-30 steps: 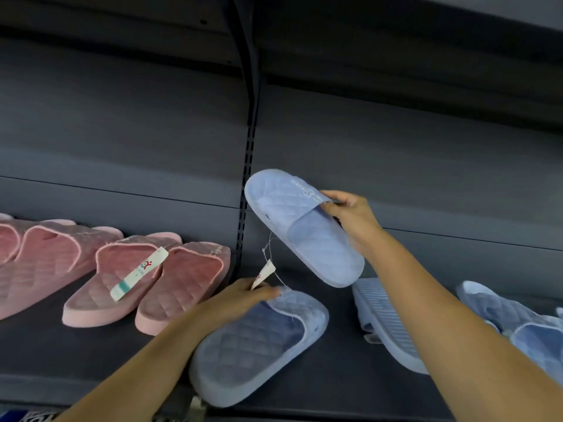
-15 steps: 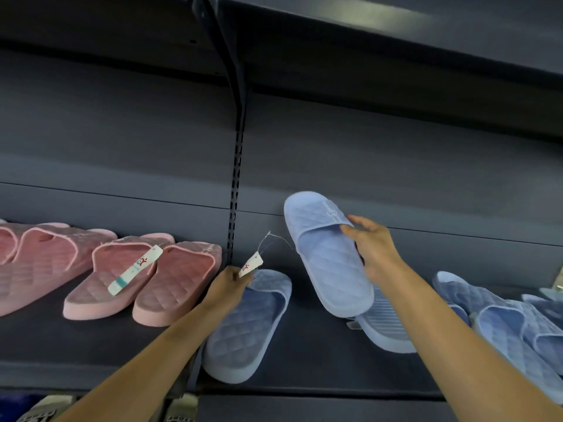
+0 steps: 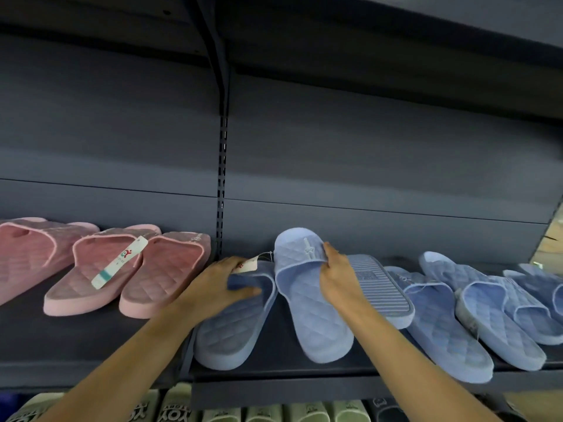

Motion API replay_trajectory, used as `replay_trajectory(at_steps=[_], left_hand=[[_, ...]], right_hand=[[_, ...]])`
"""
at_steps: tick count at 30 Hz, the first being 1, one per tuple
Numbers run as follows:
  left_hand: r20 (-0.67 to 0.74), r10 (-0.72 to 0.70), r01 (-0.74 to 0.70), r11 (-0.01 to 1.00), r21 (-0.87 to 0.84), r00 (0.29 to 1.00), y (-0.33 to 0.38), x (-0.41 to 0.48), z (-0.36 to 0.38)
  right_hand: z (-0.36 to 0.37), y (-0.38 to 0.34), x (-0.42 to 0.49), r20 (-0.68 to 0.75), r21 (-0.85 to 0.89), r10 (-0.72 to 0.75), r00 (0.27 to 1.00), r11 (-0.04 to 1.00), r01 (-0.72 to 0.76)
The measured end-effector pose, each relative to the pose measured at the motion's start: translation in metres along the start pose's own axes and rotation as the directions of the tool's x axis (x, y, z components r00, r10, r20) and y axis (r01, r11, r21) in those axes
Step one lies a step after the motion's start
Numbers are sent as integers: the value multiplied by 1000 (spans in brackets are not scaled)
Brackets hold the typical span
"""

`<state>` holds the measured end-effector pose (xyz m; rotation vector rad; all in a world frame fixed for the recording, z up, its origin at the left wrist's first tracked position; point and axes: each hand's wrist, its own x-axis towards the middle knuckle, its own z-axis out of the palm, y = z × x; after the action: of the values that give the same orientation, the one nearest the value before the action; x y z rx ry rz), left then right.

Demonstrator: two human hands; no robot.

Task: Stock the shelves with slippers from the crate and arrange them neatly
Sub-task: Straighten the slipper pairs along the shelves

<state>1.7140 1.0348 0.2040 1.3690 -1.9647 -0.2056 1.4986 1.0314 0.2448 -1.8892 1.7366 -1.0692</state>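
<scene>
Two blue quilted slippers lie side by side on the dark shelf (image 3: 274,370). My left hand (image 3: 219,281) grips the strap of the left blue slipper (image 3: 231,333), with a paper tag (image 3: 248,264) by my fingers. My right hand (image 3: 336,278) holds the right blue slipper (image 3: 307,300) at the edge of its strap, toe toward the back wall. The crate is out of view.
Pink slippers (image 3: 100,272) with a paper label stand to the left of the shelf upright (image 3: 222,184). More blue slippers (image 3: 475,312) overlap at the right, one sole-up (image 3: 377,284). Green slippers (image 3: 274,414) fill the shelf below. Another shelf hangs overhead.
My right hand has lowered its blue slipper from the air onto the shelf beside the left one. My left hand has moved from the tag onto the left slipper's strap.
</scene>
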Motion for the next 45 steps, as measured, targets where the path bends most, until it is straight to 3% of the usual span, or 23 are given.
replay_trajectory(at_steps=[4,12,17,20,23,25,28,31,35,45], left_hand=[[-86,61,-58,998,38,994,-6,0,1],[-249,-17,61,984,167,968,-2,2,3],[-261,-82,155,949,274,962,0,0,3],[-168,-50,94,959,268,984,0,-1,1],[-97,127,-84,929,359,987,10,-9,-1],[-15,176,-163,935,314,984,23,-21,1],[25,152,-154,971,185,988,37,-45,10],[111,21,-51,960,276,994,40,-53,20],[256,-179,92,943,321,950,39,-49,30],[243,-190,83,916,392,951,35,-18,44]], right_hand=[[7,1,3,47,-34,35,998,999,-34],[17,5,12,146,-195,168,975,971,-138],[25,3,-5,227,-279,65,972,960,1],[25,7,-22,231,-286,-100,968,944,166],[22,18,-38,274,-327,-209,939,898,295],[21,26,-46,311,-349,-280,908,855,383],[21,33,-51,361,-325,-308,880,843,428],[21,36,-51,383,-263,-260,886,889,375],[23,33,-46,405,-315,-242,882,868,383],[29,31,-14,426,-316,-218,878,873,371]])
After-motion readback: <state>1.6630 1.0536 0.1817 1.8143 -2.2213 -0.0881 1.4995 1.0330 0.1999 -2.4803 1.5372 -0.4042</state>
